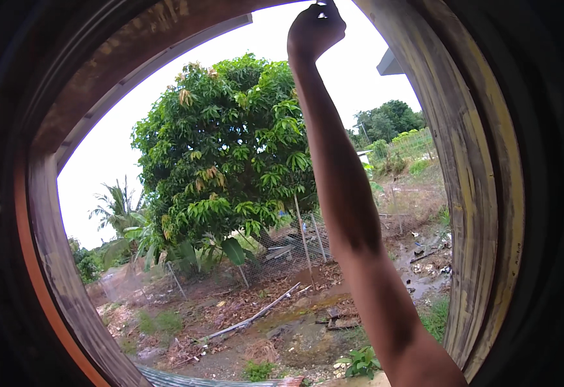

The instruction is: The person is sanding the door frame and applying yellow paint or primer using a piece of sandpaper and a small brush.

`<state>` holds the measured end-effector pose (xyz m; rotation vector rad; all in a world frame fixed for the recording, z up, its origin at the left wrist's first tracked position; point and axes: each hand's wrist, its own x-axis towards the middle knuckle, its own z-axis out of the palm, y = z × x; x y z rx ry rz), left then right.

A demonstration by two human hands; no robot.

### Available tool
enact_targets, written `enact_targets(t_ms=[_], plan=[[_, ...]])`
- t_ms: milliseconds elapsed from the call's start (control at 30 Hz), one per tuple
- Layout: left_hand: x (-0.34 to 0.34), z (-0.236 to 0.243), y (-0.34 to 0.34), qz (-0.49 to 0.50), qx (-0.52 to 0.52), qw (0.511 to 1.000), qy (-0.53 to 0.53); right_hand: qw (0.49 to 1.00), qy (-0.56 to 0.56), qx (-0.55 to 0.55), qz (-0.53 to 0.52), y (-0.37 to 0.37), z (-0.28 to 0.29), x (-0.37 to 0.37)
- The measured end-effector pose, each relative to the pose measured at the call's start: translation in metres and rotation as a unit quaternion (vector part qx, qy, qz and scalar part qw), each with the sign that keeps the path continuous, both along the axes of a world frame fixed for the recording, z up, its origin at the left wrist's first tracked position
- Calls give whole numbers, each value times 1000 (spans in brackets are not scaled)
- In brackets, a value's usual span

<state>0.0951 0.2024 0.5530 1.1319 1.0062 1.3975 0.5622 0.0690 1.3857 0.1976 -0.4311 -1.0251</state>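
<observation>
My right arm reaches up from the lower right through a wooden window frame [482, 193]. At the end of it, my right hand [315, 31] is raised to the upper edge of the picture, near the top of the opening. Its fingers are curled and pressed together in a pinch, dark against the bright sky. What they hold, if anything, is too dark and cut off to name. My left hand is out of view.
Weathered wooden posts [59, 258] and a brown top beam [120, 48] border the opening. Outside stand a leafy tree [224, 148], a wire fence [211, 271] and a pale pole [256, 316] lying on littered ground. Corrugated metal sheet [191, 377] lies below.
</observation>
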Motion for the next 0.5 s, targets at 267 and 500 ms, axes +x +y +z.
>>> enact_targets(t_ms=[267, 500], plan=[[-33, -35, 17, 32, -45, 998, -27, 993, 96, -2, 67, -49, 25, 17], [-2, 31, 8, -36, -14, 999, -21, 991, 7, -122, 52, 18, 6, -79]])
